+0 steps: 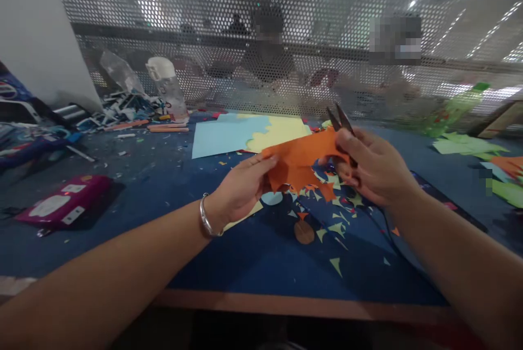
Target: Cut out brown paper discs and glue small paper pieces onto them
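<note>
A sheet of orange paper [300, 149] with a jagged, scalloped lower edge is held up above the table. My left hand [244, 189], with a silver bangle at the wrist, pinches its left end between thumb and fingers. Dark-bladed scissors [343, 120] are gripped in my right hand [370, 162], their blades pointing up and away and slightly apart. The right fingers also touch the paper's right end. Beneath the paper lie many small pale green and orange scraps [335, 265]. A brown oval piece [304, 231] and a light blue round piece [272, 198] rest there too.
Light blue paper [220, 134] and yellow paper [286, 131] lie behind my hands. A magenta pouch [67, 200] is at the left, with a white-capped bottle [167, 85] farther back. A green bottle [460, 107] and green paper pieces [466, 144] are at the right. A perforated metal panel [196, 6] bounds the back.
</note>
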Tool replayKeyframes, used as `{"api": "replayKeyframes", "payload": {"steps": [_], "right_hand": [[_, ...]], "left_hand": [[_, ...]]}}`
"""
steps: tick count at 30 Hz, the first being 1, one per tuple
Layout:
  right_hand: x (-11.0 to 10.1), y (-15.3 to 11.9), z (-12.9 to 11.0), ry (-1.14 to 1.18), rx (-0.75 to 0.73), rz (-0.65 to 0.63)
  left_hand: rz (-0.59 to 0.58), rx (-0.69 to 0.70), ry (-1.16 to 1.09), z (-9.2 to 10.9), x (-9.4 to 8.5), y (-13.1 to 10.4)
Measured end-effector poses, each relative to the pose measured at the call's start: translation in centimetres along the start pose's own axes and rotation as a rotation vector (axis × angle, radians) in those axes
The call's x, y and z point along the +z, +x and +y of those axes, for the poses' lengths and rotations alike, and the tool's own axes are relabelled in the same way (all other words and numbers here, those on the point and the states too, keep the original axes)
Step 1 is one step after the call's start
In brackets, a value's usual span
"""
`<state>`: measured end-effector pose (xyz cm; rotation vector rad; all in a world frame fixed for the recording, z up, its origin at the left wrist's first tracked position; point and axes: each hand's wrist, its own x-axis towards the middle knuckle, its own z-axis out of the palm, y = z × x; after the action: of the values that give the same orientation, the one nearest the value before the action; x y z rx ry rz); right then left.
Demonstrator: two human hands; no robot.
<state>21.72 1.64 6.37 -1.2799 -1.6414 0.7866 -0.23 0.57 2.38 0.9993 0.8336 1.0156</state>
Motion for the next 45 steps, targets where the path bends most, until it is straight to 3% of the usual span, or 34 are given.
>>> {"api": "replayKeyframes", "payload": {"steps": [7,15,18,24,26,30,32,35,38,45], "right_hand": [[1.5,2.2,-1.5,0.194,-0.030,-0.123],[2.5,2.5,-0.8,0.242,-0.017,-0.299],[2.5,2.4,-0.6,0.251,-0.012,-0.330],[2.8,2.5,-0.6,0.229,-0.010,-0.295],[2.7,2.4,-0.5,0.208,-0.035,-0.219],[2.2,1.2,0.1,0.036,-0.063,-0.159],[1.8,0.0,0.6,-0.113,-0.057,-0.259],[1.4,-2.1,1.2,-0.314,-0.019,-0.513],[1.5,-3.5,1.3,-0.538,0.022,-0.679],[2.2,-4.5,1.0,-0.500,0.093,-0.804]], "left_hand": [[-0.311,-0.060,0.186,1.7,-2.4,0.4],[-0.129,-0.090,0.291,3.4,-5.4,1.8],[-0.160,-0.128,0.306,3.1,-6.0,2.3],[-0.323,-0.191,0.355,3.2,-5.2,1.8],[-0.274,-0.177,0.300,3.2,-5.1,1.9],[-0.035,-0.082,0.141,2.3,-5.2,2.4],[0.016,-0.053,0.110,1.8,-4.9,2.5],[0.008,-0.025,0.056,1.3,-3.9,2.3],[0.002,0.023,-0.016,1.1,-2.7,1.8],[-0.026,-0.068,-0.242,0.3,-1.3,1.7]]}}
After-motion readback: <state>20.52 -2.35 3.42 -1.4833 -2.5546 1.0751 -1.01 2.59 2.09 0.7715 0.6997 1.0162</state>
